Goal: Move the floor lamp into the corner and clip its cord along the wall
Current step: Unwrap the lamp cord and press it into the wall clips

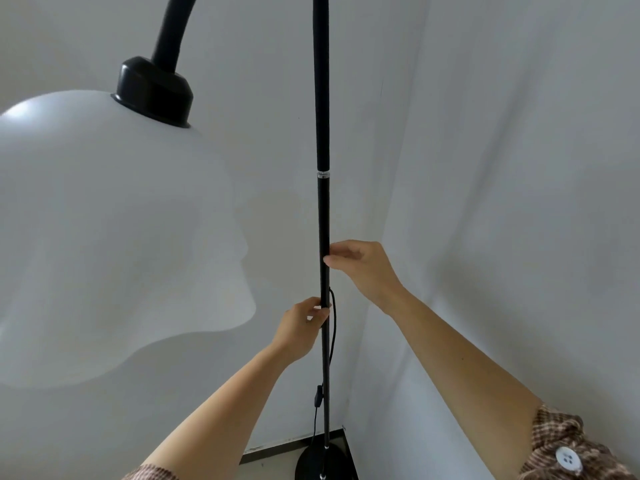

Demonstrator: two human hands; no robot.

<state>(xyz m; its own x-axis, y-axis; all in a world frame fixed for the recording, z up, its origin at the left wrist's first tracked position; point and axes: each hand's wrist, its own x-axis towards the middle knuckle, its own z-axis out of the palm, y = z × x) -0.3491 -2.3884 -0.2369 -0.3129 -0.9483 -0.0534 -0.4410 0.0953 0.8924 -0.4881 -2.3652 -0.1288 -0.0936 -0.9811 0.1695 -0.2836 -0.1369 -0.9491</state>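
Left hand: wrapping its fingers around the lower part of the lamp pole, thumb pressing on the front, clamping it.

Right hand: sitting higher on the same pole, fingertips and thumb pinching it from the right side; the palm is staying off the pole.

Sleeves: brown checked fabric, rolled back at both forearms, a white button showing on the right one.

Floor lamp: black pole standing upright, close to where two pale walls are meeting. A silver ring is joining the thinner lower section to the thicker upper one.

Base: round, black, resting on the floor in the corner, beside a dark skirting strip.

Cord: black, looping out of the pole just above the left hand and hanging down alongside it, carrying an inline switch lower down.

Shade: white, wavy-edged, hanging at the left from a black cap and curved neck.
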